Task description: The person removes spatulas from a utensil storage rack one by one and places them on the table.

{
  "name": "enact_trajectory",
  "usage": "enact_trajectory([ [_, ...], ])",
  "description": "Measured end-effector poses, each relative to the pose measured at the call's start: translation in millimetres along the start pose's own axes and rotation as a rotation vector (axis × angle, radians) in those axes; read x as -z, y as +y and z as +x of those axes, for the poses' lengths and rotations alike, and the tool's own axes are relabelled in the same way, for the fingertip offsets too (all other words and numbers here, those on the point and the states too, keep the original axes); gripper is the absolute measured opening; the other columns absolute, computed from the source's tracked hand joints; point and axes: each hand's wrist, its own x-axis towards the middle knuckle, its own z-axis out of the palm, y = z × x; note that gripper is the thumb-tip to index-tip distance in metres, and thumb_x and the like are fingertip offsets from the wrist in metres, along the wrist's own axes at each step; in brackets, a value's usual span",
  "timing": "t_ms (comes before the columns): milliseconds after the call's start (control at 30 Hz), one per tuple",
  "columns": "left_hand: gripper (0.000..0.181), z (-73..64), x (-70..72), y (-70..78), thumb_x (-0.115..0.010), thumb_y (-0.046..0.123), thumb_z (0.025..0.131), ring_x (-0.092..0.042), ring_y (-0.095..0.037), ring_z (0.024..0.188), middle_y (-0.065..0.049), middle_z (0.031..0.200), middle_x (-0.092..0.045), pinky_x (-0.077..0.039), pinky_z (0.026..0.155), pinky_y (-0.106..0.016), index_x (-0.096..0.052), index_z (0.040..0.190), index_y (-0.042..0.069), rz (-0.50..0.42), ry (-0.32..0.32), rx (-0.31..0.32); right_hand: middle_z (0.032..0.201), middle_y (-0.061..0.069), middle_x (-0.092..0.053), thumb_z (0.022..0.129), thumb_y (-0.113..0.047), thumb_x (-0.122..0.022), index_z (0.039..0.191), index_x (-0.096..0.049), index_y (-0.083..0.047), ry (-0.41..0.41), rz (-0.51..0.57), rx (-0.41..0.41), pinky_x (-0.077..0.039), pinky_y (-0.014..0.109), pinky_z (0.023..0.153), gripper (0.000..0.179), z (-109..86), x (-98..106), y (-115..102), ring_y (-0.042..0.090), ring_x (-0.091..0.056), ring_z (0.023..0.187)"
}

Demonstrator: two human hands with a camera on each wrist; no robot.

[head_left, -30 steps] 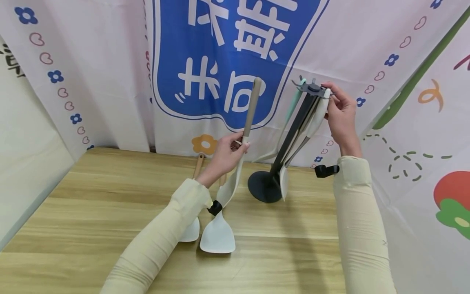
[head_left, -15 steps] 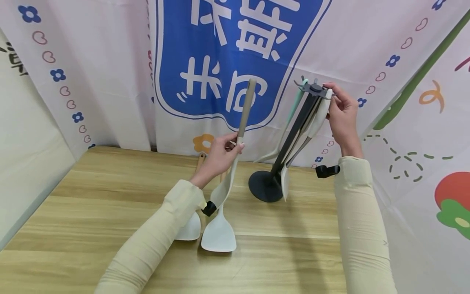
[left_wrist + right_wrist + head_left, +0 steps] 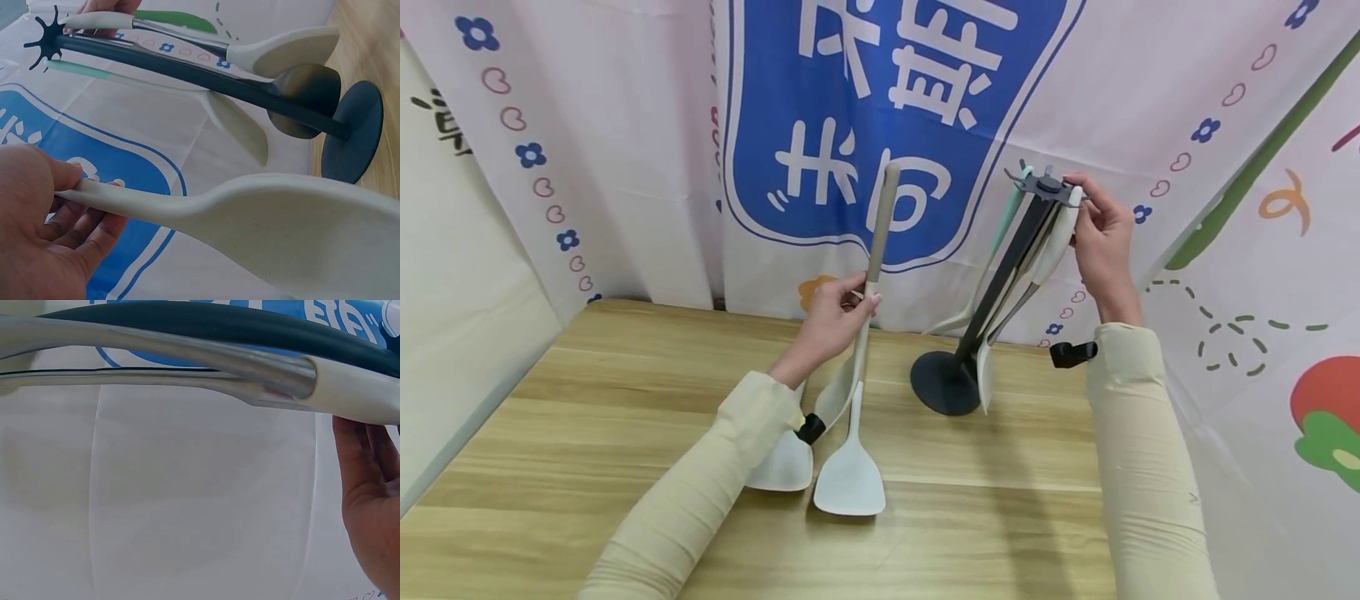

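My left hand (image 3: 831,321) pinches a spatula with a beige handle (image 3: 884,217) and a broad cream head (image 3: 300,231), holding it upright above the table. To the right leans a black utensil stand (image 3: 1000,267) with a hooked top and a round base. A white-handled spatula (image 3: 1060,237) with a metal shaft hangs from it, and the fingers of my right hand (image 3: 1105,242) grip it at the top, by the hook. Also on the stand are a mint-handled utensil (image 3: 1006,218) and a dark-headed utensil (image 3: 306,100).
On the wooden table (image 3: 625,375) lie a white turner (image 3: 850,479) and, left of it, another white turner (image 3: 786,462) partly under my left arm. A printed cloth (image 3: 647,167) hangs directly behind the table's back edge.
My left hand has shifted left with the beige-handled spatula, away from the stand. My right hand stays at the top of the stand.
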Motion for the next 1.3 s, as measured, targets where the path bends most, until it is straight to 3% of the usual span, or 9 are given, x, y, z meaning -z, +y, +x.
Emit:
enact_trajectory([
  [167,0.024,-2.0,6.2,-3.1,-0.066,0.006,0.099,-0.069,-0.032,0.078,-0.019,0.095,-0.069,-0.052,0.064,-0.020,-0.070,0.120,-0.004,-0.007,0.018,-0.015,0.072,-0.001,-0.059,0.105,-0.014,-0.055,0.124,-0.073,-0.016,0.002,-0.007,-0.008,-0.043,0.015,0.050,0.026,-1.1,0,-2,0.010,-0.047,0.057],
  [333,0.023,-3.2,13.9,-7.4,-0.066,0.003,0.098,-0.068,-0.039,0.078,-0.022,0.093,-0.068,-0.052,0.063,-0.017,-0.070,0.119,-0.006,-0.026,0.039,-0.034,0.071,-0.001,-0.058,0.105,-0.015,-0.055,0.124,-0.073,-0.016,0.003,-0.007,-0.010,-0.042,0.016,0.049,0.026,-1.0,0,-3,0.010,-0.047,0.057],
  [467,0.024,-5.1,19.8,-9.6,-0.065,0.004,0.099,-0.067,-0.041,0.080,-0.023,0.093,-0.068,-0.052,0.063,-0.017,-0.069,0.120,-0.006,-0.030,0.035,-0.011,0.071,-0.001,-0.059,0.105,-0.015,-0.055,0.124,-0.073,-0.014,0.007,0.002,-0.006,-0.039,0.016,0.048,0.026,-0.3,0,-1,0.010,-0.045,0.055],
  [700,0.027,-9.6,31.2,-14.2,-0.066,0.008,0.099,-0.066,-0.025,0.077,-0.021,0.099,-0.068,-0.052,0.063,-0.019,-0.069,0.124,-0.004,-0.026,0.040,0.038,0.075,-0.001,-0.062,0.105,-0.014,-0.055,0.125,-0.072,-0.010,0.009,0.028,-0.012,-0.041,0.016,0.048,0.026,-0.9,-1,-1,0.010,-0.048,0.057],
  [867,0.030,-12.6,38.4,-17.8,-0.067,0.012,0.100,-0.067,-0.035,0.082,-0.021,0.102,-0.070,-0.053,0.064,-0.019,-0.068,0.127,-0.002,-0.013,0.041,0.073,0.079,0.000,-0.065,0.105,-0.013,-0.055,0.123,-0.074,-0.016,0.002,0.041,-0.019,-0.044,0.016,0.049,0.026,-1.5,-2,-2,0.010,-0.053,0.060],
  [1100,0.032,-16.3,48.0,-20.0,-0.067,0.011,0.099,-0.067,-0.037,0.083,-0.022,0.100,-0.070,-0.054,0.066,-0.018,-0.068,0.128,-0.002,0.016,0.068,0.075,0.082,0.001,-0.066,0.105,-0.013,-0.056,0.124,-0.073,-0.015,0.001,0.048,-0.034,-0.045,0.015,0.050,0.026,-1.7,-2,-3,0.010,-0.052,0.060],
  [1300,0.036,-20.5,58.9,-19.8,-0.068,0.012,0.099,-0.068,-0.026,0.078,-0.021,0.101,-0.069,-0.055,0.063,-0.018,-0.065,0.131,-0.003,0.032,0.082,0.074,0.088,0.002,-0.068,0.105,-0.014,-0.055,0.125,-0.073,-0.014,0.002,0.054,-0.046,-0.050,0.016,0.054,0.026,-1.1,-1,-3,0.011,-0.057,0.066],
])
